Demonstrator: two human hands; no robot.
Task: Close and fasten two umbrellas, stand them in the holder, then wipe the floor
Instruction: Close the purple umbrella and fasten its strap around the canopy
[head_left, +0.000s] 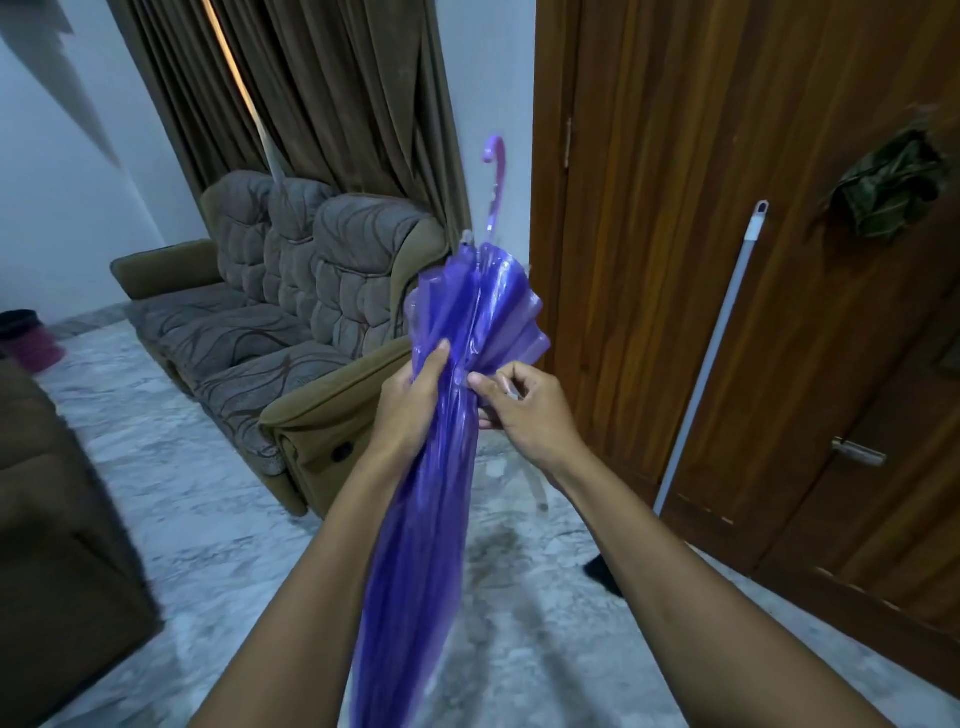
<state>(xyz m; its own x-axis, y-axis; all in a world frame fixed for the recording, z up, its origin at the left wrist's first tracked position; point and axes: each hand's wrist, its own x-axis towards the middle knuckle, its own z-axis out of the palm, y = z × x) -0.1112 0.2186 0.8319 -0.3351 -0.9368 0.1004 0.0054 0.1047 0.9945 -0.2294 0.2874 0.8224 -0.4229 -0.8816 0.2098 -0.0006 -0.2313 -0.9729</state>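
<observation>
A folded purple see-through umbrella is held in front of me, its hooked handle pointing up and away and its tip out of view below. My left hand grips the gathered canopy from the left, thumb up on the plastic. My right hand pinches the folds on the right side, with a small clear piece between its fingers. The canopy's loose edge flares out above both hands. A second, clear umbrella lies blurred on the floor behind my right forearm.
A brown sofa stands at the left, curtains behind it. A wooden door fills the right, with a white mop pole leaning on it. A dark bin sits far left. The marble floor stretches below.
</observation>
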